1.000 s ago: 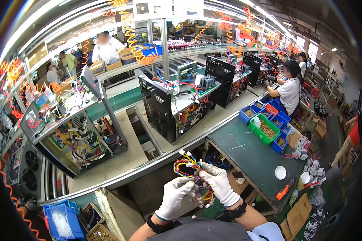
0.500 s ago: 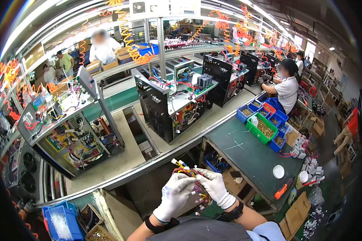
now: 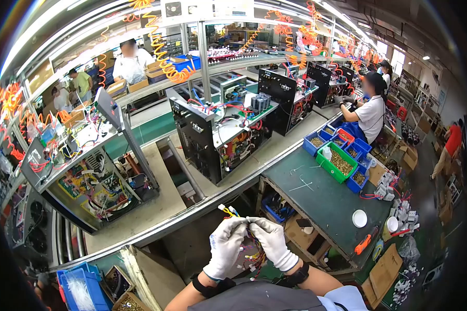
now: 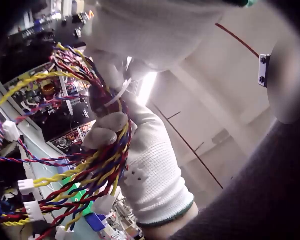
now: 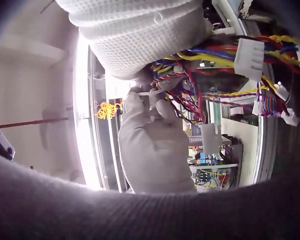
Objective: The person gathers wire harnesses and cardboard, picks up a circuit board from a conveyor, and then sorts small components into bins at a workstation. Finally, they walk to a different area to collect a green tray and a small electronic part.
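Both hands wear white gloves and meet fingertip to fingertip in front of the body. Between them hangs a wire harness of twisted red, blue and yellow wires with white connectors. A thin white cable tie goes round the bundle. My left hand pinches the tie near its end. Gloved fingers of my right hand curl round the wires close beside the tie, seen in the left wrist view. In the head view the hands hide most of the harness.
Ahead, a line carries open electrical units. To the right, a green-topped bench bears a green bin of small brass-coloured parts, blue bins, loose cable ties and an orange-handled tool. A blue bin stands lower left.
The hands have drawn together at the fingertips, the left one rising. The looped top of the harness, plain to see a second ago, is now mostly behind them.
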Demonstrator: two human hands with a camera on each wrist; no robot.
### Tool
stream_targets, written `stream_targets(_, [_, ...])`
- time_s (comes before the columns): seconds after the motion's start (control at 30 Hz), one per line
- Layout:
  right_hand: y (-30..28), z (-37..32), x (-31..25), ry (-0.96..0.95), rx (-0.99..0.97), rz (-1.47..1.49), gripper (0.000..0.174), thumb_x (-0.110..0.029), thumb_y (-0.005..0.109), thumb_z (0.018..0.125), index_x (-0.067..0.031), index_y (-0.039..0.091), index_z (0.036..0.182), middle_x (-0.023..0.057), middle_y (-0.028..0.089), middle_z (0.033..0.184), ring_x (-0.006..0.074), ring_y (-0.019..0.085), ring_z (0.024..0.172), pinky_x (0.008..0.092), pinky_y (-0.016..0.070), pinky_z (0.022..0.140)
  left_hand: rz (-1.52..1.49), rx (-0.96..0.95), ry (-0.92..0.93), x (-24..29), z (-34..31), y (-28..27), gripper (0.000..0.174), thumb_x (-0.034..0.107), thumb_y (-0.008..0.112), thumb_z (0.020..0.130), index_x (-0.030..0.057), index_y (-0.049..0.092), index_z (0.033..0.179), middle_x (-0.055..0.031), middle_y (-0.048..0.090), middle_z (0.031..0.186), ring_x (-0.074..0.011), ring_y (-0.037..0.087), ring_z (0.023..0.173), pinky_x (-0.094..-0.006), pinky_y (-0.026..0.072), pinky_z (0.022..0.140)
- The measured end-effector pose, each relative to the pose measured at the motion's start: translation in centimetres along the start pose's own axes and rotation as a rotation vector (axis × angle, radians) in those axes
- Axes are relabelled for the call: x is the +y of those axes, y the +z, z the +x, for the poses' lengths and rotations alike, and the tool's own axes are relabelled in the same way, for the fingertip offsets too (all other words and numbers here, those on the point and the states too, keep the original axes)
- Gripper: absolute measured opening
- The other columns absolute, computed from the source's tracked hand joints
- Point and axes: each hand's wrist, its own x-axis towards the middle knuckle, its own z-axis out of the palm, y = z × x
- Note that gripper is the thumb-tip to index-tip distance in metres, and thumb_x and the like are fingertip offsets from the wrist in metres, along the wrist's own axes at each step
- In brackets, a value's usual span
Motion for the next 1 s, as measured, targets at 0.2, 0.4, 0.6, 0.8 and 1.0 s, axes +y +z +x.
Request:
stream_targets(0.2, [-0.1,0.1,1.0,-0.037,0.02,-0.007,0.022,-0.001,0.056,0.092,0.0035,0.062,0.113,0.004,0.065,0.104,0.0065,0.059,0.092,0.021,0.0482,0.084,-0.171,0.018,-0.321,1.8,0.8,-0.1,0.021,0.008,0.061,0.09,0.001,0.059,0.11,-0.003,0.065,0.084,-0.0057,0.058,0.066,-0.0189,0.0449,0.055])
stream_targets(0.4, [0.1,0.0,1.3,-0.025,0.051,-0.008,0.023,0.0,0.055,0.092,0.0034,0.062,0.114,0.0047,0.065,0.107,0.0071,0.059,0.094,0.0216,0.0482,0.085,-0.238,0.034,-0.322,2.0,1.0,0.1,0.06,-0.002,0.064,0.084,-0.0021,0.036,0.138,-0.0022,0.062,0.077,-0.0039,0.051,0.06,-0.0178,0.0402,0.053])
stream_targets(0.6, [0.1,-0.2,1.5,-0.006,0.047,0.044,0.022,-0.002,0.056,0.093,0.004,0.063,0.113,0.0046,0.066,0.105,0.0076,0.059,0.095,0.0231,0.0481,0.087,-0.242,0.023,-0.303,1.7,1.0,0.0,0.072,-0.005,0.063,0.082,-0.0031,0.027,0.143,-0.0021,0.061,0.077,-0.0036,0.049,0.058,-0.017,0.038,0.051])
stream_targets(0.8, [0.3,-1.0,1.2,-0.172,0.021,-0.207,0.023,-0.002,0.059,0.09,0.0027,0.064,0.112,0.0077,0.069,0.104,0.0071,0.062,0.091,0.0221,0.0513,0.08,-0.274,0.096,-0.258,1.7,0.3,0.2,0.053,0.001,0.063,0.085,-0.0068,0.043,0.133,-0.0029,0.062,0.08,-0.003,0.051,0.063,-0.0161,0.0404,0.056])
stream_targets(1.0, [-0.4,-1.4,3.1,-0.063,0.032,-0.255,0.022,-0.012,0.06,0.091,-0.0064,0.066,0.112,0.0066,0.07,0.095,0.0098,0.063,0.074,0.0242,0.0517,0.066,0.047,-0.093,-0.364,2.7,0.3,-0.5,0.035,0.01,0.062,0.088,-0.0079,0.057,0.118,-0.0074,0.066,0.085,-0.0084,0.058,0.063,-0.0189,0.0454,0.055])
